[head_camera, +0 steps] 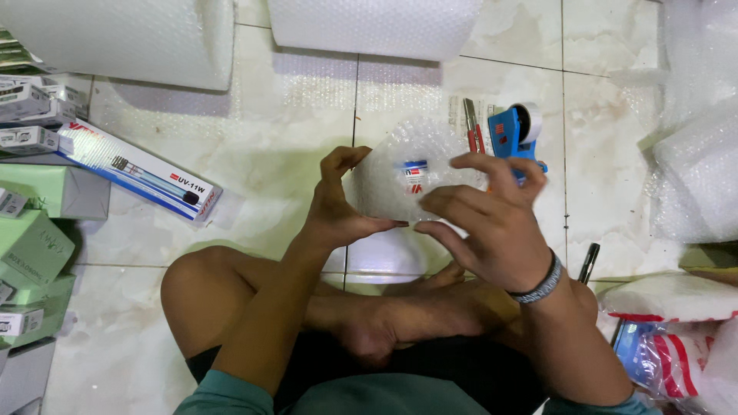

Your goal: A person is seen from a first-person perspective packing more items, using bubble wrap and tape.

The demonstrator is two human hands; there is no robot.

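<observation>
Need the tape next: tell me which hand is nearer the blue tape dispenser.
Right. The right hand has its fingertips just in front of the blue tape dispenser; the left hand is across the bubble-wrapped item, well left of it.

Bubble wrap (400,180) clear, dotted – small box inside white, blue, red. Tape dispenser (509,132) blue. Cutter (472,127) red. Boxes (34,246) pale green. Wristband (540,285) grey-black – floor tiles (284,115) cream, marbled.

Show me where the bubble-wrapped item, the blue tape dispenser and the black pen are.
bubble-wrapped item (409,178), head view, on the wrap over its middle, held between both hands.
blue tape dispenser (505,132), head view, on its blue body.
black pen (589,263), head view, on its barrel, lying on the floor.
</observation>
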